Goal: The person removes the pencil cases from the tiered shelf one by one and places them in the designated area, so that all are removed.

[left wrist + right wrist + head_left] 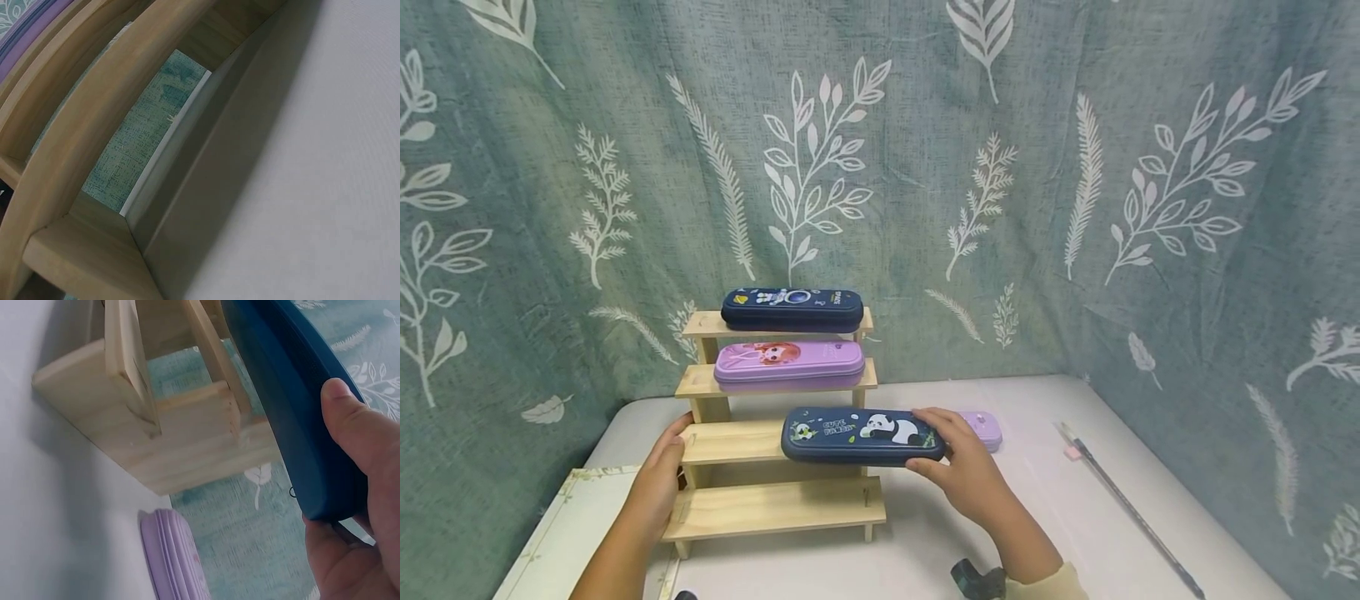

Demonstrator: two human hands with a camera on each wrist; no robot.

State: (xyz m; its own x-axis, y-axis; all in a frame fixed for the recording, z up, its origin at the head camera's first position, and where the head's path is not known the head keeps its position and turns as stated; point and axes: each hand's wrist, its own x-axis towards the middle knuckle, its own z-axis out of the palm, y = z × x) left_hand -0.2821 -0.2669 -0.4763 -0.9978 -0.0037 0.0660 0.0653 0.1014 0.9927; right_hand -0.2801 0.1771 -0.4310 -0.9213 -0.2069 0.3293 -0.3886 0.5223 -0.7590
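A dark blue pencil case [861, 446] with a panda picture and "CUTE PANDA" lettering overlaps the right half of a wooden stand's [775, 508] third step down in the head view. My right hand [951, 458] holds its right end, thumb along the near side and fingers over the far edge; the right wrist view shows this grip close up. My left hand [658, 479] rests along the stand's left side, fingers extended at the end of that step. Above, a purple case [790, 367] with a girl picture and a navy astronaut case [793, 310] lie on the two upper steps.
Another purple case [985, 429] lies on the white table behind my right hand. A long thin rod [1135, 508] with a pink tag lies at the right. A pale printed board [576, 517] is at the left. A leaf-patterned curtain [910, 208] hangs behind.
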